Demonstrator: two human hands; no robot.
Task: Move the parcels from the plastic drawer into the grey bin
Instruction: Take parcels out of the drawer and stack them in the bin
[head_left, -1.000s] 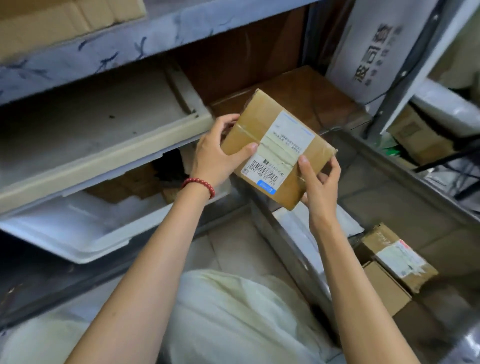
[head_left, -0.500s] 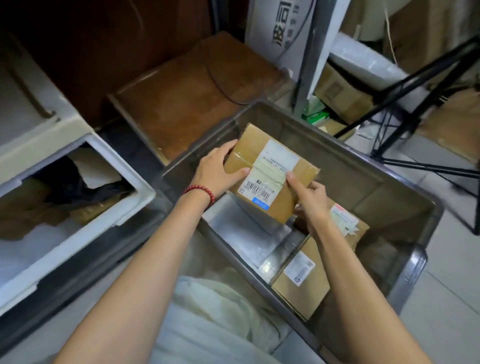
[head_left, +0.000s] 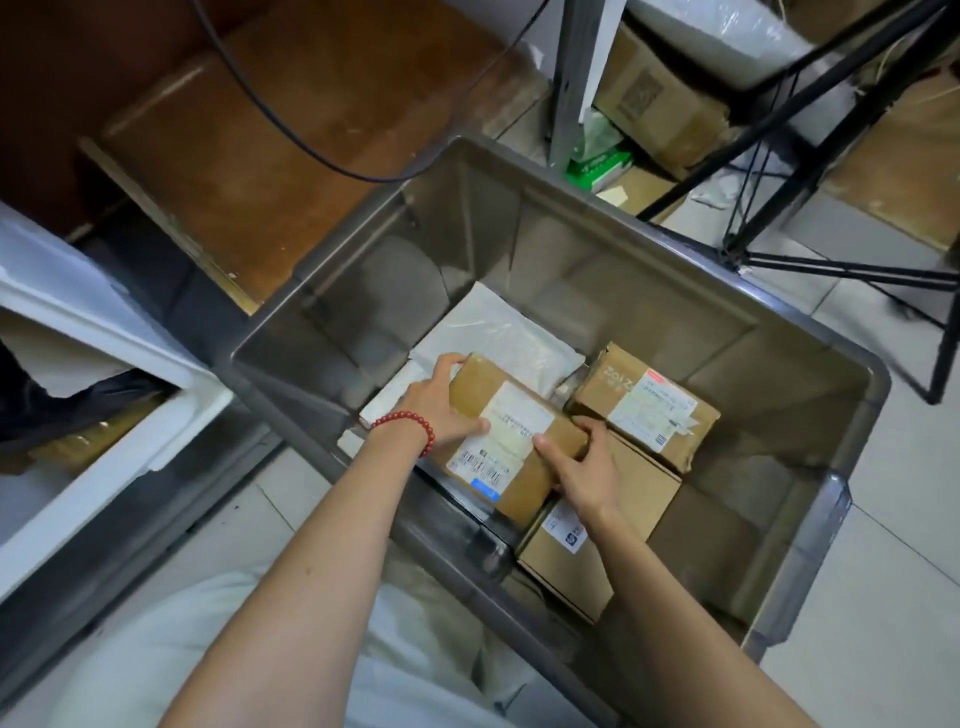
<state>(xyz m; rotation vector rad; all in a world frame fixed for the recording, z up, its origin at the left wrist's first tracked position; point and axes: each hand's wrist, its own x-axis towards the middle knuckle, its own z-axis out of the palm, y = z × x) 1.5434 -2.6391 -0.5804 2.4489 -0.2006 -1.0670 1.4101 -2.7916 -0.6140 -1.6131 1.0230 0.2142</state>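
1. Grey bin (head_left: 597, 244): smooth plastic with a slight sheen.
2. Held parcel (head_left: 524, 493): matt brown cardboard with a white paper label (head_left: 514, 421).
3. Mailer bag (head_left: 498, 332): glossy, wrinkled white plastic film.
4. Board (head_left: 291, 156): worn brown wood.
5. Bracelet (head_left: 410, 418): glossy red beads.

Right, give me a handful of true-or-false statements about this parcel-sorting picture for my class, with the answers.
1. The left hand and the right hand hold the same cardboard parcel. True.
2. That parcel is held outside the grey bin. False: it is within the bin's walls.
3. The red bead bracelet is on the right wrist. False: it is on the left wrist.
4. A white plastic mailer lies in the bin. True.
5. No other boxes are in the bin. False: a taped box and a second box lie there.
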